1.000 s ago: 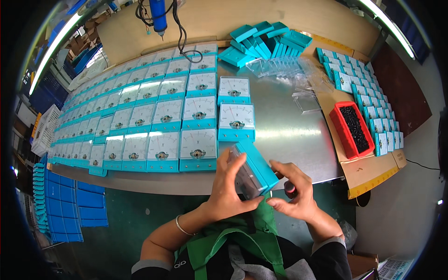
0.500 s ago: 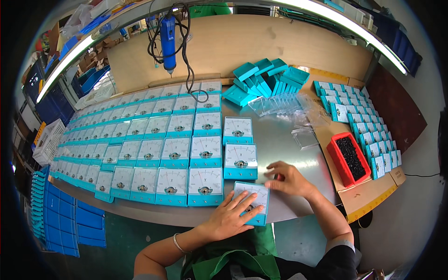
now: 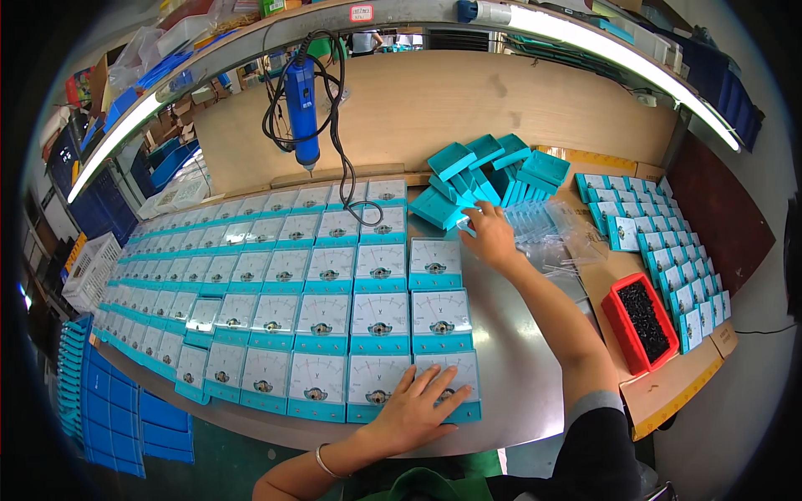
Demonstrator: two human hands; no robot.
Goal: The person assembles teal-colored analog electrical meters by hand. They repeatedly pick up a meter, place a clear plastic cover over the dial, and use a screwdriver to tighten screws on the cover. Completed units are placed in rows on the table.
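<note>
Left hand [image 3: 416,407] spread flat on a panel meter [image 3: 467,373], gripping nothing; pressure could skew it! Right hand [image 3: 491,239], half-curled by clear covers [image 3: 535,220], hold unclear: snagging could scatter them.

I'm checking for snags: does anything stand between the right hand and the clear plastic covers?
Nothing visible does. The right hand is at the left end of the clear plastic covers; the teal cases lie just beyond, not between. Whether it touches one of the covers is unclear.

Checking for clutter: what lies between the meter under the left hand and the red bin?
Head view: beside the meter, bare metal tabletop, the right forearm above it, then cardboard at the bin.
</note>
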